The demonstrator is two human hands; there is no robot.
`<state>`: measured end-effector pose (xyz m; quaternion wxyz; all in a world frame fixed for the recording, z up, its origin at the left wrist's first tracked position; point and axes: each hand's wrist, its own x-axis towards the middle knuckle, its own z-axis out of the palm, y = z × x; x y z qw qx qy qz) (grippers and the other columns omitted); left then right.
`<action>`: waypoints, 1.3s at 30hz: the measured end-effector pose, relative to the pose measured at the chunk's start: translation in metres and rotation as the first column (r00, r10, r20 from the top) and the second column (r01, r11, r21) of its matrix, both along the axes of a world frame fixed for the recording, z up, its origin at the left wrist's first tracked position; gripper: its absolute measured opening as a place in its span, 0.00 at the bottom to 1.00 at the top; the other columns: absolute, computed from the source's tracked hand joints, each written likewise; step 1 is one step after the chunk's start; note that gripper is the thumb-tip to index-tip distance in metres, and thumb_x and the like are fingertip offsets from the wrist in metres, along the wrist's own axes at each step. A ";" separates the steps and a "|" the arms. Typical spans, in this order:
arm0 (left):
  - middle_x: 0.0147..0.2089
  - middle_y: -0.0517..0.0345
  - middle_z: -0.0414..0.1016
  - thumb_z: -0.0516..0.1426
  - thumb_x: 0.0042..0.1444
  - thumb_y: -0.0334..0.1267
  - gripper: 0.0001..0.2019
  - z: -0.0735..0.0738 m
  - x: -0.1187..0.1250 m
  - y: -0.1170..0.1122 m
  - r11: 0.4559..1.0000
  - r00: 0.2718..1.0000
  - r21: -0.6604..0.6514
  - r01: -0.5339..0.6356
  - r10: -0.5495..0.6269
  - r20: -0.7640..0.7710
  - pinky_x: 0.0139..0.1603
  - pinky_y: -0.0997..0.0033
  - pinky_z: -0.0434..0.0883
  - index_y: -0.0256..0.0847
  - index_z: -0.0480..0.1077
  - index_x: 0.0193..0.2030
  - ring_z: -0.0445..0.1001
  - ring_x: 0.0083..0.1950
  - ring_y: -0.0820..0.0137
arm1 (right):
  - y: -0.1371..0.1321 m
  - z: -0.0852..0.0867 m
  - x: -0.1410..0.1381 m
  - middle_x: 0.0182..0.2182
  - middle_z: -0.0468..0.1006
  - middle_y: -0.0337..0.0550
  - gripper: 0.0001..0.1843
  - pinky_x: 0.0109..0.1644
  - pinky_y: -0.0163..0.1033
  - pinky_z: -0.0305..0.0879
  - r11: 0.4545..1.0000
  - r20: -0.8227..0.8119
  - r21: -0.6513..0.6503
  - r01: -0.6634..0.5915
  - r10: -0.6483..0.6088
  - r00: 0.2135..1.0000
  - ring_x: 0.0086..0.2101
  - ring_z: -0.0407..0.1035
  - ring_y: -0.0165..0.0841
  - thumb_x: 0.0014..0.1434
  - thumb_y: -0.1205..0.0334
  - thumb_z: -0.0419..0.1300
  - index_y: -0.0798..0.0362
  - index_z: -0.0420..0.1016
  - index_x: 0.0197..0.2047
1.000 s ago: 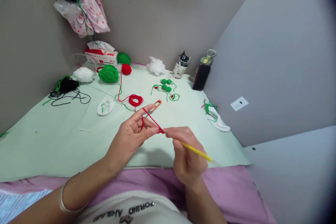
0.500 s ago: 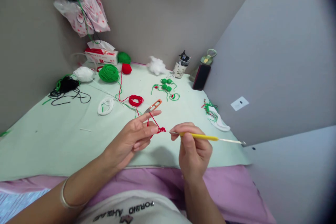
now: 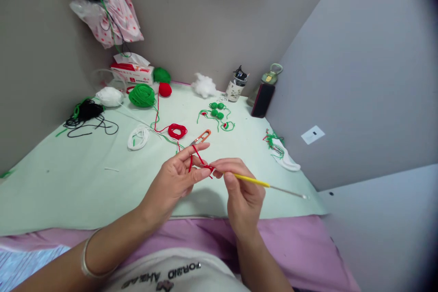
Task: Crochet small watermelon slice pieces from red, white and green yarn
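Between thumb and fingers, my left hand [image 3: 178, 173] pinches a small red crochet piece [image 3: 209, 169]. Red yarn [image 3: 199, 155] loops over its raised index finger and runs back to a red yarn coil [image 3: 177, 131]. My right hand [image 3: 243, 194] grips a yellow-handled crochet hook [image 3: 251, 179] like a pen, its tip at the red piece and mostly hidden by the fingers. The hook's other metal end points out to the right. Just behind my left index finger lie orange thread snips [image 3: 201, 137], partly covered by it.
Green yarn [image 3: 142, 95], a red ball [image 3: 164, 90], white yarn [image 3: 109, 96] and black yarn [image 3: 87, 112] lie at the back left, near a tissue box [image 3: 132, 73]. White stuffing [image 3: 204, 86], small green crochet balls [image 3: 216, 110], a cup [image 3: 236, 89], a phone [image 3: 263, 100] and a bottle [image 3: 272, 75] stand farther back.
My right hand has moved left, close against my left fingertips, taking the hook with it. The hook tilts more steeply, and the red piece has turned slightly.
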<state>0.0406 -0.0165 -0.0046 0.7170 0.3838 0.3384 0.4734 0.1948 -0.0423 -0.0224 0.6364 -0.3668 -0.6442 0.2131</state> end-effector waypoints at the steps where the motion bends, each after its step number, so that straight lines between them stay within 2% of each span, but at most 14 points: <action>1: 0.30 0.68 0.69 0.73 0.50 0.34 0.34 0.000 0.001 -0.001 1.000 1.000 -0.001 -0.005 0.005 0.016 0.19 0.79 0.45 0.41 0.72 0.65 0.50 0.20 0.85 | -0.001 -0.003 -0.001 0.42 0.83 0.43 0.15 0.44 0.41 0.77 0.997 0.107 0.057 0.049 -0.055 0.993 0.42 0.78 0.34 0.70 0.71 0.58 0.44 0.82 0.51; 3: 0.26 0.71 0.64 0.74 0.50 0.35 0.36 -0.001 0.002 -0.002 1.000 0.998 -0.013 0.008 -0.007 0.057 0.19 0.80 0.46 0.40 0.71 0.66 0.50 0.20 0.84 | -0.002 -0.009 -0.002 0.47 0.82 0.46 0.22 0.47 0.42 0.77 0.968 0.306 0.213 0.134 -0.196 0.931 0.46 0.78 0.36 0.67 0.74 0.60 0.42 0.80 0.57; 4: 0.24 0.73 0.62 0.73 0.51 0.37 0.36 -0.001 0.002 -0.003 0.999 0.997 -0.029 0.030 -0.028 0.076 0.19 0.80 0.46 0.40 0.71 0.67 0.49 0.20 0.84 | -0.002 -0.012 -0.003 0.49 0.81 0.47 0.24 0.47 0.43 0.77 0.945 0.355 0.286 0.158 -0.258 0.898 0.47 0.77 0.37 0.66 0.75 0.61 0.41 0.79 0.60; 6: 0.23 0.73 0.61 0.73 0.53 0.39 0.34 -0.001 0.003 -0.003 0.992 0.990 -0.075 0.100 -0.091 0.112 0.18 0.81 0.46 0.39 0.72 0.66 0.47 0.19 0.85 | -0.001 -0.017 -0.003 0.50 0.81 0.48 0.26 0.45 0.43 0.78 0.920 0.340 0.352 0.173 -0.298 0.892 0.46 0.77 0.37 0.66 0.75 0.61 0.41 0.78 0.61; 9: 0.28 0.70 0.67 0.72 0.54 0.37 0.30 0.001 0.001 -0.001 0.974 0.975 -0.135 0.180 -0.158 0.159 0.17 0.82 0.46 0.40 0.73 0.64 0.46 0.18 0.88 | 0.001 -0.016 0.000 0.46 0.82 0.47 0.21 0.43 0.44 0.78 0.960 0.186 0.246 0.135 -0.184 0.965 0.44 0.78 0.36 0.68 0.73 0.59 0.43 0.80 0.57; 12: 0.28 0.70 0.67 0.71 0.55 0.33 0.28 0.002 -0.003 0.003 0.976 0.971 -0.134 0.174 -0.147 0.189 0.17 0.84 0.46 0.40 0.74 0.63 0.45 0.18 0.88 | 0.003 -0.009 0.002 0.40 0.83 0.44 0.15 0.40 0.43 0.76 0.986 0.008 0.128 0.103 -0.105 0.994 0.39 0.77 0.35 0.70 0.70 0.58 0.45 0.82 0.51; 16: 0.26 0.72 0.63 0.71 0.56 0.32 0.25 0.001 -0.009 0.006 0.982 0.972 -0.103 0.156 -0.134 0.190 0.17 0.84 0.46 0.41 0.77 0.60 0.44 0.18 0.88 | 0.003 -0.003 0.003 0.33 0.81 0.41 0.11 0.34 0.40 0.72 0.997 -0.181 0.025 0.073 -0.068 0.981 0.31 0.73 0.32 0.70 0.66 0.59 0.46 0.84 0.44; 21: 0.27 0.70 0.64 0.71 0.55 0.34 0.20 0.002 -0.008 0.004 0.990 0.984 -0.064 0.124 -0.114 0.135 0.17 0.82 0.45 0.44 0.81 0.56 0.47 0.19 0.87 | 0.005 0.001 0.004 0.32 0.79 0.41 0.10 0.31 0.38 0.71 0.989 -0.376 -0.128 -0.080 0.026 0.926 0.28 0.72 0.30 0.70 0.60 0.60 0.49 0.83 0.39; 24: 0.29 0.67 0.67 0.72 0.52 0.35 0.23 0.001 -0.003 0.000 0.996 0.992 -0.028 0.090 -0.087 0.087 0.18 0.81 0.46 0.47 0.81 0.56 0.51 0.20 0.85 | 0.006 -0.001 0.002 0.35 0.83 0.42 0.09 0.34 0.39 0.72 0.975 -0.364 -0.149 -0.165 0.101 0.926 0.32 0.74 0.32 0.70 0.59 0.61 0.47 0.84 0.41; 27: 0.29 0.66 0.69 0.73 0.51 0.37 0.24 0.000 0.000 -0.002 0.996 0.996 -0.004 0.085 -0.085 0.034 0.20 0.79 0.48 0.47 0.81 0.57 0.54 0.22 0.82 | 0.007 -0.004 0.000 0.40 0.86 0.43 0.10 0.39 0.39 0.71 0.974 -0.299 -0.150 -0.167 0.116 0.947 0.37 0.76 0.33 0.71 0.61 0.60 0.45 0.85 0.44; 33: 0.30 0.63 0.72 0.71 0.55 0.45 0.21 0.002 -0.001 -0.001 0.999 0.998 0.020 0.050 -0.049 -0.047 0.20 0.78 0.51 0.45 0.82 0.55 0.54 0.22 0.82 | 0.006 -0.004 0.000 0.39 0.86 0.41 0.10 0.39 0.39 0.72 0.975 -0.294 -0.149 -0.162 0.113 0.949 0.35 0.75 0.31 0.71 0.63 0.60 0.45 0.85 0.45; 36: 0.28 0.66 0.70 0.72 0.55 0.43 0.20 0.003 0.001 0.000 0.999 0.998 0.002 0.053 -0.053 -0.029 0.19 0.78 0.49 0.45 0.81 0.55 0.50 0.21 0.83 | 0.006 -0.003 -0.001 0.39 0.85 0.42 0.10 0.38 0.39 0.72 0.981 -0.268 -0.128 -0.145 0.107 0.958 0.37 0.75 0.32 0.71 0.63 0.60 0.45 0.85 0.44; 39: 0.30 0.66 0.70 0.72 0.53 0.39 0.22 0.004 0.002 0.000 0.998 0.999 -0.022 0.051 -0.051 0.008 0.19 0.78 0.47 0.45 0.81 0.56 0.50 0.20 0.85 | 0.007 -0.002 0.000 0.40 0.84 0.43 0.10 0.38 0.40 0.73 0.980 -0.295 -0.130 -0.151 0.107 0.950 0.35 0.75 0.33 0.71 0.61 0.60 0.46 0.84 0.43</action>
